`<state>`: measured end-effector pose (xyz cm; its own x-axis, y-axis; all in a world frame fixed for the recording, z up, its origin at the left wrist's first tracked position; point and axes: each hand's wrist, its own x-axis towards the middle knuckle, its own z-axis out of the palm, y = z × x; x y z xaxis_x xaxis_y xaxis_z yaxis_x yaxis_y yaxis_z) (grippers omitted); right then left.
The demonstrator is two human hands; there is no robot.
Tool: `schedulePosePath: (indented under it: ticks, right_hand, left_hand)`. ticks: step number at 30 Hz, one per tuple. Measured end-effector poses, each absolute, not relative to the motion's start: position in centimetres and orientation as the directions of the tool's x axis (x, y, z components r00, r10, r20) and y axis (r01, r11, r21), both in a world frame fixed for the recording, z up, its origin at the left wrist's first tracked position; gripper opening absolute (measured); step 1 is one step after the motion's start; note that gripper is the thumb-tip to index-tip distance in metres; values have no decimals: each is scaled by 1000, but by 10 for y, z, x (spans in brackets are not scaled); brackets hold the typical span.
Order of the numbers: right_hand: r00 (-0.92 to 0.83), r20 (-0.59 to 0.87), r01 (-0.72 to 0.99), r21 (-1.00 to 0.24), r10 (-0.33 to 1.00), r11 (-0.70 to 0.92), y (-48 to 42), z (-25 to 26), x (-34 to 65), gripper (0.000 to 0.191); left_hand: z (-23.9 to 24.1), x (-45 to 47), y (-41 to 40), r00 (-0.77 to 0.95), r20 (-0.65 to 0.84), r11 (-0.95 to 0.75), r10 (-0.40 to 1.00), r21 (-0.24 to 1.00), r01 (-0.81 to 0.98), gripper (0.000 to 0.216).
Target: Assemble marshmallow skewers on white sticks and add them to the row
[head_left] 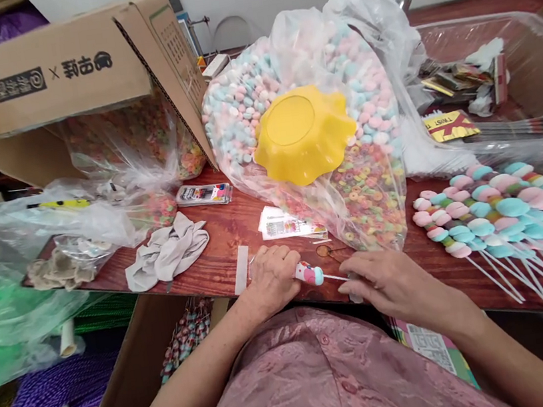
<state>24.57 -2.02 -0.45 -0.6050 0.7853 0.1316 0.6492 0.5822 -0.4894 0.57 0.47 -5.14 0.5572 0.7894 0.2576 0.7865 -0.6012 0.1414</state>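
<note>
Close to my body, at the table's front edge, a marshmallow skewer [309,273] lies in a printed clear wrapper. My left hand [274,274] is closed around its wrapped marshmallow end, and the fingers hide most of it. From the wrapper a thin white stick [335,278] runs to the right. The fingertips of my right hand [387,285] are closed at the far end of that stick, where a bit of clear plastic shows. Flat printed wrappers [287,223] lie just beyond my hands, beside a thin gold twist tie [324,250].
Bags of marshmallows and ring candies [370,183] stand ahead, topped by an upturned yellow bowl [299,132]. Finished marshmallow skewers [509,204] are piled right. A grey cloth [170,251] and a cardboard box [60,68] are left. A clear bin [533,52] stands back right.
</note>
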Motion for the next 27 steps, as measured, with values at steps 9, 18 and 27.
schedulePosePath:
  ticks: [9, 18, 27]
  right_hand:
    - [-519, 356, 755, -234, 777, 612, -35, -22, 240, 28]
    - [-562, 169, 762, -274, 810, 587, -30, -17, 238, 25]
    - [-574, 251, 738, -255, 780, 625, -29, -9, 236, 27]
  left_hand:
    - [-52, 0, 14, 557, 306, -607, 772, 99, 788, 6]
    - [-50, -5, 14, 559, 299, -602, 774, 72, 795, 8]
    - [-51, 2, 12, 510, 187, -541, 840, 222, 811, 8]
